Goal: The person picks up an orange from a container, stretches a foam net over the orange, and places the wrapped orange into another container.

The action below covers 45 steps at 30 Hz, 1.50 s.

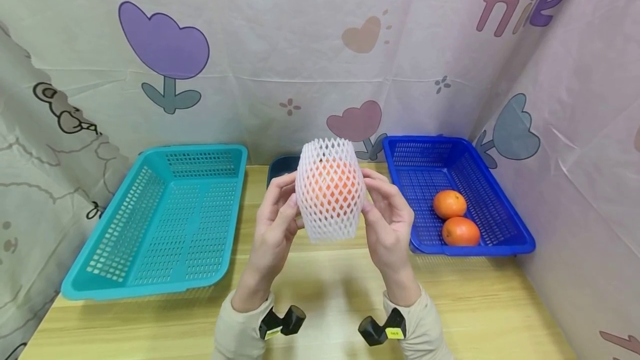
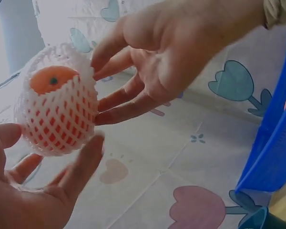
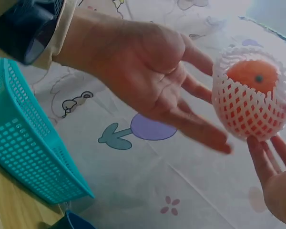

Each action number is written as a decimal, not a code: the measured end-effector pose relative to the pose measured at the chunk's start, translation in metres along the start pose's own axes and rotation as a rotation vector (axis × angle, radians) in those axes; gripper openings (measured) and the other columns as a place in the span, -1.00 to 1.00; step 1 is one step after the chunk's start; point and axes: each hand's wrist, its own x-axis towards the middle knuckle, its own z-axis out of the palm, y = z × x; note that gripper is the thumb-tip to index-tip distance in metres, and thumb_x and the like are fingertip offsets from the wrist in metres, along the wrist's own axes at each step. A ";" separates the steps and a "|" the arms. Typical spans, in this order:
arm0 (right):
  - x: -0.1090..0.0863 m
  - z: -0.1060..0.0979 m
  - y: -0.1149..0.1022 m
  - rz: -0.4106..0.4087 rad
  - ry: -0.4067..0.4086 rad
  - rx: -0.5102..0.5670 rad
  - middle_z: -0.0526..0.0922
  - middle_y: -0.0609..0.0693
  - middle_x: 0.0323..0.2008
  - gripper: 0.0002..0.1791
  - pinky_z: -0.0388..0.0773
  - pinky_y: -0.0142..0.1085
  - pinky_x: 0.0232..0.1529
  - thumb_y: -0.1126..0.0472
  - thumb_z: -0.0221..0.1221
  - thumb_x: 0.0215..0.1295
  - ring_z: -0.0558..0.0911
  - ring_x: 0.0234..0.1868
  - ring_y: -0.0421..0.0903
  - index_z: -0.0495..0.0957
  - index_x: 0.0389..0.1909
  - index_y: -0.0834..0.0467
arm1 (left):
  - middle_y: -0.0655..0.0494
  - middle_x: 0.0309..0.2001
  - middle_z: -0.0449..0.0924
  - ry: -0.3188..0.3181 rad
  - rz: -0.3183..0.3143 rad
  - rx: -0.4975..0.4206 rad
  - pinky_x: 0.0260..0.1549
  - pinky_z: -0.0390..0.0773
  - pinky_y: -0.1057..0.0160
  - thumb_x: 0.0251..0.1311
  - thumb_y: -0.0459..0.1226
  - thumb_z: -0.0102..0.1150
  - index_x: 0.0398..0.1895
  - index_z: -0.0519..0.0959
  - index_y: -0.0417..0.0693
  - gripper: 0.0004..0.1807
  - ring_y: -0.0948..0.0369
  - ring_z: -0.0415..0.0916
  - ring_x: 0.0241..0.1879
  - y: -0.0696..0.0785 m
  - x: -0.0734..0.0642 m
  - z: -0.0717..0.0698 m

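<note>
Holds the orange fruit (image 1: 332, 183) in its foam net (image 1: 331, 229) above the table (image 1: 325, 288), pinched at either side by left hand (image 1: 276, 220) and right hand (image 1: 389, 221), probably firm and fairly light under soft, grippy padding, best taken round the middle

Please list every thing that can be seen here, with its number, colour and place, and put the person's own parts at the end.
Wrapped orange: 1, orange, held up between both hands
Foam net: 1, white, around the wrapped orange
Loose oranges: 2, orange, in the blue basket
Blue basket: 1, blue, right side of table
Turquoise basket: 1, turquoise, left side of table
Container: 1, dark blue, behind the hands, partly hidden
Table: 1, light wood, below everything
Printed cloth: white with coloured flowers and hearts, behind table
Wrist cameras: 2, black, one per wrist
Left hand: 1, bare, holding the net
Right hand: 1, bare, holding the net
Sleeves: 2, cream, on the forearms
</note>
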 end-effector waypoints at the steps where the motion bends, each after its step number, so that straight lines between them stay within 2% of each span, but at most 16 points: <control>1: 0.000 0.000 -0.001 0.014 0.006 0.004 0.51 0.20 0.19 -0.64 0.50 -0.11 0.21 0.53 0.06 0.34 0.47 0.24 0.12 0.56 0.11 0.26 | -0.12 0.30 0.30 0.004 0.018 0.017 -0.07 0.65 0.15 0.50 -0.42 -0.23 0.37 0.28 0.02 -0.56 0.05 0.50 0.10 -0.001 0.001 0.000; 4: 0.002 0.002 -0.005 0.058 0.023 0.018 0.55 0.18 0.16 -0.59 0.50 -0.16 0.20 0.58 -0.01 0.33 0.51 0.21 0.08 0.54 0.13 0.28 | -0.15 0.43 0.15 0.023 0.113 0.084 0.14 0.53 0.11 0.48 -0.47 -0.21 0.44 0.21 0.02 -0.49 -0.05 0.33 0.30 -0.003 0.004 0.000; 7: 0.003 0.005 -0.008 0.119 0.044 0.030 0.58 0.16 0.10 -0.58 0.57 -0.22 0.10 0.59 -0.05 0.36 0.55 0.14 0.03 0.53 0.15 0.27 | -0.16 0.51 0.01 0.033 0.248 0.186 0.26 0.41 0.07 0.46 -0.48 -0.14 0.41 0.30 0.02 -0.49 -0.14 0.13 0.42 -0.006 0.007 0.001; 11: 0.004 0.008 -0.014 0.230 0.123 -0.002 0.61 0.11 0.02 -0.65 0.63 -0.31 -0.05 0.49 -0.01 0.42 0.59 0.01 -0.04 0.57 0.11 0.22 | -0.22 0.49 0.08 0.011 0.403 0.399 0.37 0.22 -0.06 0.50 -0.32 -0.08 0.32 0.45 -0.11 -0.62 -0.19 0.00 0.47 -0.009 0.012 -0.002; 13: 0.005 0.008 -0.016 0.285 0.171 -0.027 0.61 0.10 0.00 -0.70 0.64 -0.33 -0.09 0.43 0.03 0.45 0.60 -0.03 -0.07 0.58 0.09 0.20 | -0.25 0.47 0.15 -0.017 0.449 0.487 0.40 0.11 -0.13 0.52 -0.20 -0.11 0.33 0.42 -0.23 -0.56 -0.21 0.00 0.47 -0.009 0.013 -0.003; 15: 0.005 0.009 -0.019 0.329 0.210 -0.050 0.61 0.11 0.00 -0.73 0.64 -0.34 -0.13 0.39 0.06 0.45 0.61 -0.06 -0.08 0.60 0.07 0.19 | -0.24 0.45 0.19 -0.056 0.460 0.539 0.42 0.03 -0.16 0.51 -0.11 -0.12 0.37 0.34 -0.32 -0.45 -0.22 -0.01 0.47 -0.008 0.013 -0.005; 18: 0.006 0.008 -0.020 0.369 0.240 -0.066 0.62 0.10 -0.01 -0.75 0.65 -0.36 -0.20 0.37 0.08 0.45 0.62 -0.09 -0.10 0.61 0.04 0.17 | -0.22 0.45 0.20 -0.110 0.429 0.554 0.42 0.07 -0.13 0.39 0.00 0.00 0.42 0.24 -0.37 -0.27 -0.22 0.00 0.47 -0.008 0.012 -0.006; 21: 0.007 0.008 -0.020 0.394 0.244 -0.063 0.62 0.09 -0.03 -0.78 0.67 -0.34 -0.25 0.32 0.10 0.45 0.63 -0.12 -0.09 0.62 0.02 0.15 | -0.17 0.45 0.21 -0.120 0.388 0.579 0.39 0.18 -0.06 0.25 0.07 0.22 0.45 0.19 -0.33 -0.10 -0.16 0.08 0.45 -0.008 0.010 -0.005; 23: 0.008 0.008 -0.020 0.414 0.241 -0.067 0.61 0.08 -0.06 -0.81 0.68 -0.33 -0.32 0.30 0.11 0.46 0.63 -0.16 -0.09 0.63 -0.02 0.15 | -0.14 0.43 0.24 -0.101 0.357 0.590 0.35 0.27 -0.02 0.11 -0.07 0.43 0.46 0.19 -0.29 -0.06 -0.11 0.18 0.40 -0.009 0.009 -0.004; 25: 0.009 0.010 -0.020 0.437 0.236 -0.064 0.61 0.06 -0.08 -0.84 0.68 -0.31 -0.38 0.27 0.12 0.46 0.63 -0.21 -0.10 0.62 -0.06 0.14 | -0.10 0.40 0.29 -0.071 0.327 0.588 0.30 0.36 0.03 -0.04 -0.28 0.56 0.44 0.22 -0.27 -0.02 -0.06 0.27 0.34 -0.010 0.008 -0.003; 28: 0.009 0.011 -0.019 0.467 0.230 -0.054 0.62 0.03 -0.15 -0.88 0.66 -0.32 -0.49 0.28 0.10 0.46 0.62 -0.31 -0.13 0.61 -0.12 0.15 | -0.09 0.35 0.34 -0.031 0.286 0.551 0.26 0.40 0.04 -0.30 -0.57 0.59 0.40 0.26 -0.28 0.06 -0.04 0.36 0.27 -0.012 0.005 -0.001; 36: 0.008 0.014 -0.020 0.488 0.204 -0.016 0.59 -0.01 -0.36 -0.88 0.55 -0.40 -0.72 0.26 0.06 0.48 0.59 -0.57 -0.19 0.47 -0.07 0.21 | -0.08 0.25 0.36 0.017 0.116 0.321 0.18 0.49 0.10 -0.14 -0.57 0.49 0.30 0.29 -0.29 -0.14 -0.03 0.42 0.20 -0.012 -0.002 0.005; 40: 0.007 0.015 -0.020 0.501 0.184 -0.012 0.61 -0.02 -0.40 -0.84 0.48 -0.42 -0.78 0.22 0.05 0.49 0.54 -0.66 -0.19 0.43 -0.04 0.22 | -0.16 0.20 0.38 0.038 0.063 0.194 0.20 0.47 0.10 -0.03 -0.41 0.51 0.21 0.27 -0.27 -0.24 -0.05 0.41 0.19 -0.013 -0.004 0.009; 45: 0.006 0.015 -0.020 0.496 0.158 -0.016 0.64 -0.02 -0.49 -0.83 0.38 -0.44 -0.86 0.21 0.03 0.51 0.50 -0.76 -0.21 0.42 -0.03 0.22 | -0.22 0.18 0.41 0.059 0.000 0.086 0.08 0.57 0.07 0.03 -0.16 0.51 0.11 0.21 -0.06 -0.28 -0.04 0.46 0.13 -0.014 -0.007 0.015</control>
